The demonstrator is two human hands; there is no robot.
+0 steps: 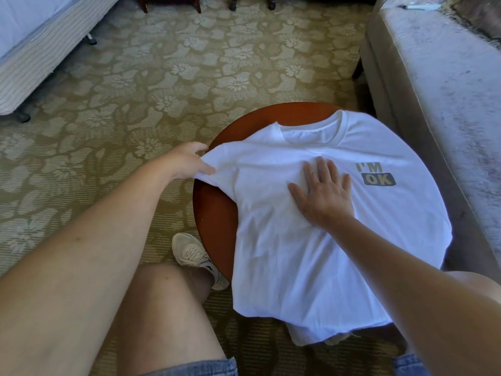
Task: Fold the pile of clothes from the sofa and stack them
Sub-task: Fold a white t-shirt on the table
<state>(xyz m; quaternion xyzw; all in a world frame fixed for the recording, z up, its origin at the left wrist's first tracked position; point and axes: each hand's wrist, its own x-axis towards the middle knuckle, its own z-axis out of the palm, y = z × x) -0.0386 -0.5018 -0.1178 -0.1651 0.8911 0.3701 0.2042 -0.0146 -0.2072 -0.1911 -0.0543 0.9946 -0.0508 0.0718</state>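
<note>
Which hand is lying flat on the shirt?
The right hand, palm flat on the white T-shirt; the left hand pinches its sleeve instead.

You face one white T-shirt (311,253), one round table (214,213), one sneaker (192,252), and two hands: left hand (187,161), right hand (322,191).

table (214,213): mostly hidden under shirt (311,253)
bed (32,58): cut off, 10 o'clock
sofa (439,77): cut off, 2 o'clock
cloth (303,337): 6 o'clock, mostly under shirt

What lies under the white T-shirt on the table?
The round wooden table shows past the white T-shirt on the left and far side. At the near hem a strip of pale fabric peeks out beneath; the rest of it and of the tabletop is covered.
</note>
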